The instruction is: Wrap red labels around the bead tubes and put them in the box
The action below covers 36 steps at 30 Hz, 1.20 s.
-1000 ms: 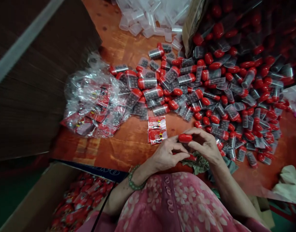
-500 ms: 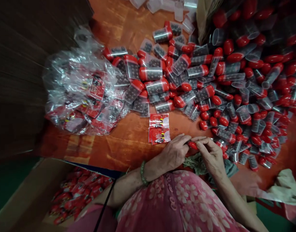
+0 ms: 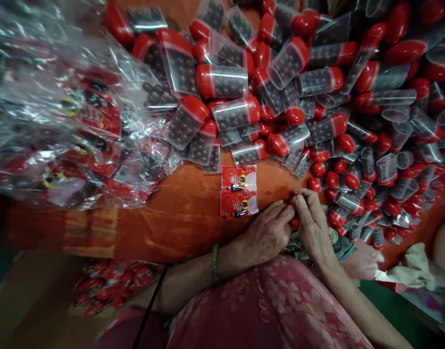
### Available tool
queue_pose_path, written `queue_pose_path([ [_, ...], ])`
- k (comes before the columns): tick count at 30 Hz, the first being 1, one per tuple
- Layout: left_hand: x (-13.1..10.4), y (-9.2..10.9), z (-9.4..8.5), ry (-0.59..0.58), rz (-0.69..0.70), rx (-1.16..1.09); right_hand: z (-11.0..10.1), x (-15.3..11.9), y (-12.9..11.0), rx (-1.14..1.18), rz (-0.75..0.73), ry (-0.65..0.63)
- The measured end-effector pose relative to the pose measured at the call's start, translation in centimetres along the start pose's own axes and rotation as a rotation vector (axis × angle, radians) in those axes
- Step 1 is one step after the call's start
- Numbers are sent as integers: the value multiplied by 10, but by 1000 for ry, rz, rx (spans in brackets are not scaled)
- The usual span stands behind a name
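The person's left hand (image 3: 271,230), with a green beaded bracelet (image 3: 215,261) at the wrist, meets the right hand (image 3: 309,225) at the near edge of the orange-brown surface (image 3: 171,232). Both hands are closed in, fingertips together, around a red piece (image 3: 294,223) that shows between them; most of it is hidden, so its full shape cannot be told. Just beyond the left hand lie two red printed packets (image 3: 238,191), one directly above the other. Behind them spreads a heap of clear containers (image 3: 222,81) with red ends, many with dark balls inside. Clear plastic bags (image 3: 135,72) with red packets inside lie to the left; a grey-green cloth (image 3: 344,248) sits beside the right hand.
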<state>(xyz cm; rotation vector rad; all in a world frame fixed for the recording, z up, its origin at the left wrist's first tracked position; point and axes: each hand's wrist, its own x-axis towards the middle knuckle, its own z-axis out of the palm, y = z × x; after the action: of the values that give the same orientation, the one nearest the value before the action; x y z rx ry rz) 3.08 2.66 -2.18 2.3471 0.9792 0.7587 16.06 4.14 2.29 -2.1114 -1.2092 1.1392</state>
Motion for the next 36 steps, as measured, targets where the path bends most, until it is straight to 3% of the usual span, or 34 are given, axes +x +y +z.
queue_pose_path([
  [5,0,-1,7,44,-15,-80,-2,-1,-1,-20,-11,-15],
  [15,1,-2,7,-43,-20,-158,-1,3,1,25,-70,5],
  [20,7,-7,9,22,-104,-318,-11,16,1,298,117,-90],
  [25,8,-10,-2,96,-193,-685,-14,14,-3,484,243,-192],
  [28,7,-4,-14,67,-334,-871,-20,4,-2,389,153,-237],
  [32,7,3,-30,10,-491,-1136,-31,-11,0,252,-114,-261],
  [36,8,8,-41,11,-616,-1461,-31,-19,4,458,-224,-307],
])
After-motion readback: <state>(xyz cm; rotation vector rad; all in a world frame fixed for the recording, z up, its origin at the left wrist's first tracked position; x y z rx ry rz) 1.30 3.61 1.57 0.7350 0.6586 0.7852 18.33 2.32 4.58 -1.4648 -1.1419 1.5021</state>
